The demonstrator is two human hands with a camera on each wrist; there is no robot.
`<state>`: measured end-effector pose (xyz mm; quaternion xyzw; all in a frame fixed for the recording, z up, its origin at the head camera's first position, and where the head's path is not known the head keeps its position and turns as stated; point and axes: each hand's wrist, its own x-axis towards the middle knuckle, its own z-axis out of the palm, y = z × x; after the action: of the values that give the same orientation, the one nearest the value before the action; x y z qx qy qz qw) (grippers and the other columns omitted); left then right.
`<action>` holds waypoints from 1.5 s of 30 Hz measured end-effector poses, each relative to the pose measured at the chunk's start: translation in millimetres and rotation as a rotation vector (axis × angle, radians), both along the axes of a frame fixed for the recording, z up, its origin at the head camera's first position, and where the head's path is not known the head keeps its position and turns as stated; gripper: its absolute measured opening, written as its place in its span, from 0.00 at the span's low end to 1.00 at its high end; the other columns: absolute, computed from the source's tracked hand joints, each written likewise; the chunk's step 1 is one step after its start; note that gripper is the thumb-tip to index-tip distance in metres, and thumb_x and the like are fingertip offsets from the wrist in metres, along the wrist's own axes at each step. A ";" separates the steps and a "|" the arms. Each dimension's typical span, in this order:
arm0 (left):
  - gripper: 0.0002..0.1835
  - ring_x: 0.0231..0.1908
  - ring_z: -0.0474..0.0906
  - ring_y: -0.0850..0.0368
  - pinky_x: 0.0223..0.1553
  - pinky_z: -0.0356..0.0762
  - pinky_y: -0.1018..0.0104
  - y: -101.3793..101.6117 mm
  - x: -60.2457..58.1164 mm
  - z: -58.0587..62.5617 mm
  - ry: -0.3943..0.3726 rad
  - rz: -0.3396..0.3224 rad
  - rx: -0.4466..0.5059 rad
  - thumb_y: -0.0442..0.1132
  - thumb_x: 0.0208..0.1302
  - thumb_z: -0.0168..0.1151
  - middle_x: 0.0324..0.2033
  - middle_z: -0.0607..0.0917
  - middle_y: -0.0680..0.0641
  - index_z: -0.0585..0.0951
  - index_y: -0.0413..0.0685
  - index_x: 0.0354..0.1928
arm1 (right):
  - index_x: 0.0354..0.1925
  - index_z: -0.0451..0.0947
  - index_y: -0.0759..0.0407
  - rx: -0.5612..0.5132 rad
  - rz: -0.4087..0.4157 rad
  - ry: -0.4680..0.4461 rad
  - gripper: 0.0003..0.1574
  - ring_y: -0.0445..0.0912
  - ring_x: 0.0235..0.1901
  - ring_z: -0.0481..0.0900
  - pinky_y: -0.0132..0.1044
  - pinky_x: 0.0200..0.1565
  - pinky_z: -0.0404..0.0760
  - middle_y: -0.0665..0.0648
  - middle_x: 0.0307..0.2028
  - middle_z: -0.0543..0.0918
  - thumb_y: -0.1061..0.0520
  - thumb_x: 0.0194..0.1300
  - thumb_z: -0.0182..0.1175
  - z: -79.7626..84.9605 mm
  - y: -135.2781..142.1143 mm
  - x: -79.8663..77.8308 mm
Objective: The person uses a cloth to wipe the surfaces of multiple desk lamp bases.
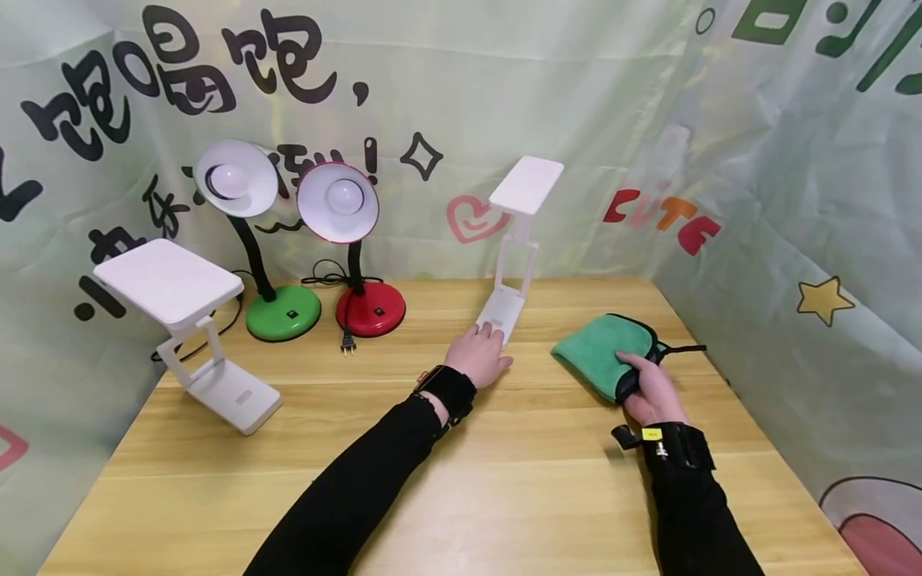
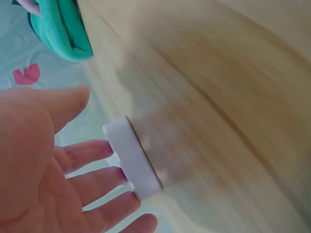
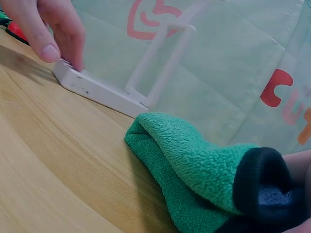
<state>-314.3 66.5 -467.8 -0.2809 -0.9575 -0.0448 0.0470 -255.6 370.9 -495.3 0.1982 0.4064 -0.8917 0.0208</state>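
My left hand [image 1: 479, 357] reaches to the back middle of the table, fingertips resting on the base [image 2: 131, 155] of a white folding desk lamp [image 1: 502, 313]. In the left wrist view its fingers [image 2: 99, 182] are nearly straight and the thumb stands away from the base. The lamp stands upright with its flat head raised. To the right, my right hand [image 1: 657, 392] grips a green fleecy cloth [image 1: 592, 352] by its black-edged end, thumb on top. In the right wrist view the cloth [image 3: 189, 165] is folded over, its black trim [image 3: 257, 179] bunched in the hand.
A second white folding lamp [image 1: 234, 394] stands at the left. Behind it are a gooseneck lamp with a green base [image 1: 284, 314] and one with a red base [image 1: 374, 310], their cords lying nearby. Printed fabric [image 1: 576, 96] encloses the wooden table [image 1: 533, 496] at back and sides.
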 end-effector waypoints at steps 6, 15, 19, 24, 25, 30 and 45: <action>0.28 0.69 0.66 0.45 0.66 0.69 0.50 7.6 -10.7 1.8 -0.101 0.007 -0.001 0.60 0.72 0.51 0.70 0.70 0.44 0.74 0.51 0.64 | 0.76 0.34 0.34 -0.010 -0.012 -0.015 0.55 0.32 0.74 0.48 0.31 0.74 0.54 0.34 0.75 0.44 0.63 0.69 0.58 0.4 -0.7 -2.0; 0.28 0.65 0.72 0.52 0.67 0.69 0.56 -40.1 -48.1 -5.9 -0.308 -0.132 0.304 0.57 0.73 0.51 0.65 0.76 0.46 0.72 0.48 0.66 | 0.76 0.35 0.34 -0.018 -0.006 0.000 0.54 0.32 0.74 0.47 0.31 0.74 0.53 0.34 0.75 0.45 0.64 0.70 0.57 1.8 -3.0 -3.4; 0.31 0.68 0.69 0.49 0.69 0.66 0.53 -86.8 -53.5 0.5 -0.323 -0.065 0.354 0.57 0.73 0.52 0.68 0.73 0.44 0.69 0.45 0.69 | 0.75 0.35 0.34 -0.044 0.002 0.020 0.54 0.32 0.74 0.46 0.30 0.75 0.51 0.33 0.75 0.44 0.64 0.70 0.57 2.9 -2.4 -4.3; 0.32 0.72 0.64 0.45 0.72 0.60 0.50 -144.3 -55.7 10.0 -0.302 0.060 0.361 0.57 0.73 0.51 0.69 0.71 0.42 0.68 0.43 0.69 | 0.75 0.36 0.34 -0.057 0.002 0.021 0.53 0.31 0.74 0.47 0.29 0.74 0.51 0.32 0.74 0.46 0.65 0.70 0.57 4.0 0.8 -4.7; 0.32 0.71 0.64 0.44 0.72 0.60 0.50 -153.9 -56.4 10.9 -0.287 0.076 0.361 0.57 0.73 0.51 0.69 0.72 0.42 0.69 0.43 0.69 | 0.75 0.36 0.34 -0.053 0.000 0.018 0.54 0.31 0.74 0.47 0.29 0.74 0.51 0.32 0.74 0.45 0.65 0.70 0.57 4.2 1.1 -4.4; 0.28 0.69 0.65 0.40 0.72 0.57 0.47 -193.7 -61.8 7.1 -0.185 0.115 0.372 0.55 0.73 0.51 0.66 0.75 0.40 0.73 0.44 0.66 | 0.75 0.36 0.34 -0.044 -0.004 0.012 0.54 0.30 0.74 0.47 0.29 0.74 0.52 0.32 0.74 0.46 0.64 0.69 0.58 3.9 1.8 -2.1; 0.31 0.72 0.58 0.34 0.70 0.57 0.37 -231.6 -59.8 -4.2 -0.189 0.219 0.172 0.53 0.72 0.53 0.72 0.63 0.34 0.69 0.44 0.70 | 0.73 0.41 0.39 -0.065 0.020 0.034 0.48 0.30 0.72 0.51 0.27 0.68 0.63 0.33 0.72 0.51 0.65 0.70 0.56 -3.5 4.9 0.7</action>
<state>-374.1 -165.1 -472.0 -0.1644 -0.9752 -0.1477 -0.0148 -254.9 375.8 -498.9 0.1781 0.3795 -0.9074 0.0293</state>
